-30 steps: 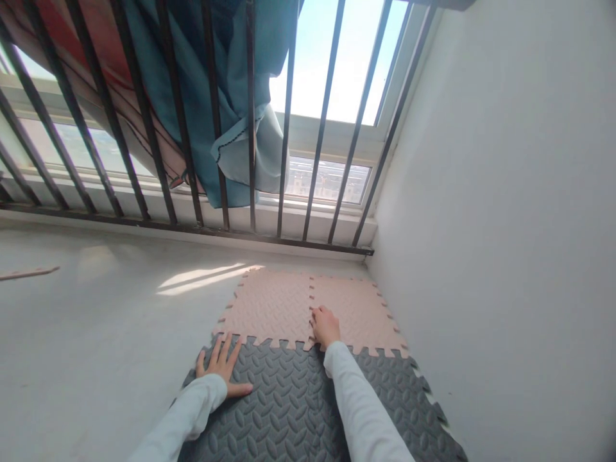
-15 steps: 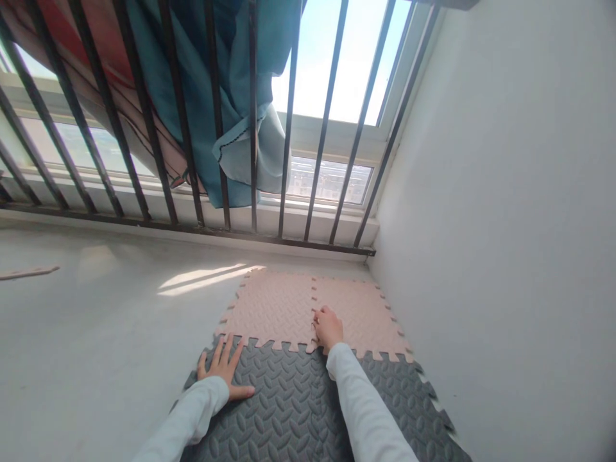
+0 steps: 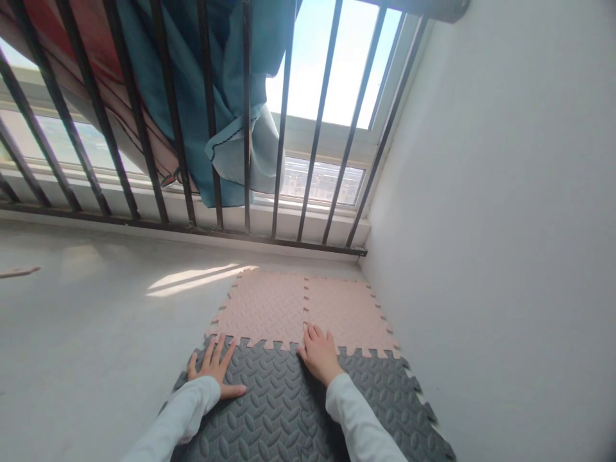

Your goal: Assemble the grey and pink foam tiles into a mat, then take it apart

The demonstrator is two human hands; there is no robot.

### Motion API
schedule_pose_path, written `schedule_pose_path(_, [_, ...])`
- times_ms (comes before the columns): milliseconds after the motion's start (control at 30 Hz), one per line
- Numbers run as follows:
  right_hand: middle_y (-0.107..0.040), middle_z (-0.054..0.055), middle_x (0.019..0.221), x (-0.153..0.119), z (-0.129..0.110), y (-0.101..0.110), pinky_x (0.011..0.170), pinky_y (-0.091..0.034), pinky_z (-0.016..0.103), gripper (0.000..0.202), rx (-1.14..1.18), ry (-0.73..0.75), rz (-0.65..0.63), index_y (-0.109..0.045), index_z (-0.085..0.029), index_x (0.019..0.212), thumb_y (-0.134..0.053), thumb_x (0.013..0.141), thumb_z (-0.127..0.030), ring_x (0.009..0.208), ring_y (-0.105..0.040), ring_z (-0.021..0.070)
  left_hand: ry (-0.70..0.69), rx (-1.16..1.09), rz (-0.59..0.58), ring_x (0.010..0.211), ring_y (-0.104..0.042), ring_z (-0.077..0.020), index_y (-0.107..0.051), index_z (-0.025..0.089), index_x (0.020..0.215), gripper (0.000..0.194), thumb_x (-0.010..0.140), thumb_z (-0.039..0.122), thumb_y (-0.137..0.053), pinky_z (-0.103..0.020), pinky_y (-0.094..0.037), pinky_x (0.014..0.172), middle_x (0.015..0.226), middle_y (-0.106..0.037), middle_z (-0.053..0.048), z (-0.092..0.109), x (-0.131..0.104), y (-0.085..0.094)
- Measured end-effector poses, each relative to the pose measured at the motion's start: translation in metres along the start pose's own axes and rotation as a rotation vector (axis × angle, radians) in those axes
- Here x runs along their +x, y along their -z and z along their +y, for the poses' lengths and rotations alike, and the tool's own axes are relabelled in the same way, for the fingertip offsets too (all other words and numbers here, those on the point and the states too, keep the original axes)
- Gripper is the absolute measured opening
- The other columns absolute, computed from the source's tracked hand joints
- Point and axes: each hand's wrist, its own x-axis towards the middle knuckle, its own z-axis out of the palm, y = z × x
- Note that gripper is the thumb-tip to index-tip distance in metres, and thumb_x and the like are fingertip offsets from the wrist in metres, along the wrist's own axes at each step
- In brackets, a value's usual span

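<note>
Two pink foam tiles, a left one (image 3: 269, 305) and a right one (image 3: 346, 308), lie side by side on the floor, their toothed edges meeting dark grey foam tiles (image 3: 269, 410). My left hand (image 3: 215, 369) rests with spread fingers on the grey tile's far left corner, fingertips at the pink edge. Over the place where the pink and grey tiles meet, my right hand (image 3: 320, 351) lies palm down with its fingers extended, touching the mat and holding nothing. It covers part of the seam.
Beyond the pink tiles stands a dark metal railing (image 3: 245, 236) before a window, with a blue and pink curtain (image 3: 192, 96) behind it. A white wall (image 3: 491, 224) rises at the right. A thin pinkish strip (image 3: 19, 273) lies on the floor at far left.
My right hand has moved back toward me along the seam, from the pink tiles onto the pink-grey joint, and its curled fingers have straightened. My left hand stays on the mat.
</note>
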Motion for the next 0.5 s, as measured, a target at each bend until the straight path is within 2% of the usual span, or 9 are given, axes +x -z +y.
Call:
schedule_pose_path(67, [-0.048,0.013,0.124,0.009,-0.003,0.005,0.095,-0.023,0.047,0.042,0.006,-0.011,-0.011,-0.050,-0.015,0.114,-0.032,0.084,-0.037,0.115,-0.038,0.0248,0.002,-0.002,-0.002,0.132,0.005,-0.0253,-0.012,0.029,0.134,0.097,0.051,0.066,-0.046,-0.054,0.003,0.100,0.145,0.003,-0.002,0.000,0.000,0.000])
schedule_pose_path(133, [-0.051,0.013,0.120,0.022,-0.005,0.010,0.096,-0.024,0.044,0.041,0.008,-0.035,0.004,-0.053,-0.014,0.111,-0.030,0.084,-0.034,0.111,-0.043,0.0233,0.004,-0.006,-0.005,0.132,0.004,-0.0254,-0.013,0.029,0.134,0.098,0.050,0.066,-0.047,-0.054,0.003,0.100,0.145,0.003,-0.002,0.000,-0.001,0.001])
schedule_pose_path(233, [-0.039,0.014,0.131,0.043,-0.004,0.010,0.097,-0.024,0.042,0.048,0.016,-0.054,0.011,-0.040,-0.010,0.124,-0.032,0.083,-0.033,0.119,-0.035,0.0225,0.005,-0.008,-0.001,0.132,0.004,-0.0255,-0.013,0.029,0.134,0.098,0.050,0.064,-0.049,-0.054,0.002,0.100,0.145,0.003,-0.002,0.001,-0.001,0.002])
schedule_pose_path(333, [-0.026,0.015,0.138,0.057,-0.001,0.000,0.100,-0.020,0.045,0.057,0.029,-0.074,-0.048,-0.029,-0.005,0.130,-0.031,0.083,-0.039,0.126,-0.023,0.0234,0.005,-0.004,0.002,0.132,0.004,-0.0253,-0.013,0.029,0.134,0.098,0.050,0.065,-0.049,-0.054,0.002,0.100,0.145,0.003,-0.002,0.000,0.000,0.002])
schedule_pose_path(500, [-0.029,0.017,0.136,0.062,0.005,-0.011,0.103,-0.008,0.047,0.060,0.036,-0.068,-0.030,-0.032,-0.004,0.129,-0.022,0.086,-0.044,0.127,-0.021,0.0237,0.007,0.028,-0.018,0.132,0.004,-0.0245,-0.011,0.029,0.134,0.098,0.050,0.066,-0.047,-0.053,0.002,0.100,0.145,0.003,-0.002,-0.001,-0.001,0.003])
